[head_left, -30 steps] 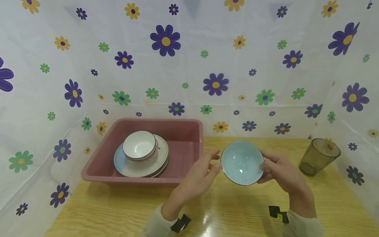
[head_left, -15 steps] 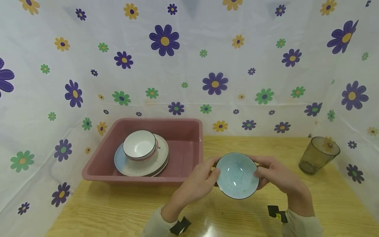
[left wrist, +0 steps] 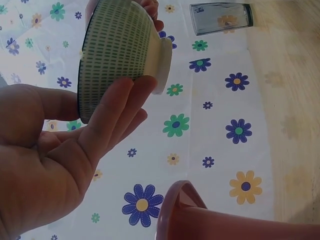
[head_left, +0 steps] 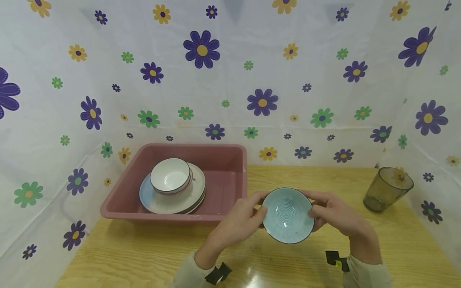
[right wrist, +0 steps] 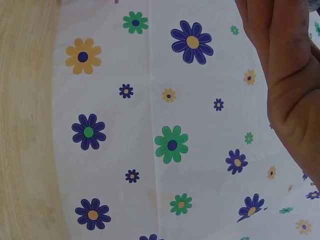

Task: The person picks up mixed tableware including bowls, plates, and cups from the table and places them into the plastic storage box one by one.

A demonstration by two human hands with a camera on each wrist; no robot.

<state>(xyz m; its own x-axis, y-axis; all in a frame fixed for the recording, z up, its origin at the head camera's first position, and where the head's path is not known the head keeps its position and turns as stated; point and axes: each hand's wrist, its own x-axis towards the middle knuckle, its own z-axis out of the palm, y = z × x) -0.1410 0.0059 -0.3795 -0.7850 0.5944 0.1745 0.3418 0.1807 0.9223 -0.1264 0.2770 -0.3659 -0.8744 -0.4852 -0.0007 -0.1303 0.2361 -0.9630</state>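
A light-blue bowl with a dark rim and fine rings inside is held between both hands above the wooden table, its inside tilted toward me. My left hand pinches its left edge, thumb at the rim and fingers under the outer wall. In the left wrist view the patterned outside of the bowl and its pale foot show. On the opposite side my right hand grips the rim, thumb inside and fingers behind. The right wrist view catches only part of the right hand at its upper right.
A pink plastic basin stands at the left, holding stacked plates with a white bowl on top. Toward the right edge of the wooden table sits a tinted glass. Flower-printed sheeting encloses the back and sides.
The bowl has come down and slightly left. My left hand, apart from it a second ago, has taken hold of its left edge. Over the last half second little has moved.
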